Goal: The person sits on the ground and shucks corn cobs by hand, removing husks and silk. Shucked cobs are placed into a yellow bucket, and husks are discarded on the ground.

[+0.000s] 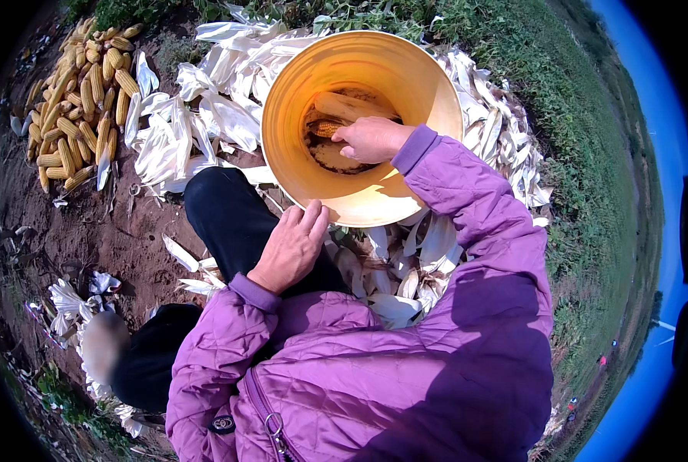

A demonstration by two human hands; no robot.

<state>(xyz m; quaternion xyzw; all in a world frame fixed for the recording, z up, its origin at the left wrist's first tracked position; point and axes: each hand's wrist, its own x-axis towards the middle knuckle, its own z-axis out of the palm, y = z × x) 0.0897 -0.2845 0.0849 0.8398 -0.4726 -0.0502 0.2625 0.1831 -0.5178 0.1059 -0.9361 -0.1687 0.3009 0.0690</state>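
My right hand [375, 140] is down inside a yellow bucket [362, 212], its fingers curled at one end of a yellow corn cob [324, 128]. The hand hides the rest of that cob. Just above it, a pale, rounded long piece [349, 106], perhaps wood, lies across the bucket's bottom. My left hand [290, 245] lies over my bent leg, fingertips at the near rim of the bucket. Its thumb is hidden, so whether it grips the rim is unclear. The bucket stands tilted towards me, close to my knee.
A heap of husked corn cobs [81, 110] lies on bare soil [141, 231] at the left. Dry white husks [176, 133] surround the bucket. My black-trousered leg [222, 202] is beside it. Green plants [586, 173] grow along the right.
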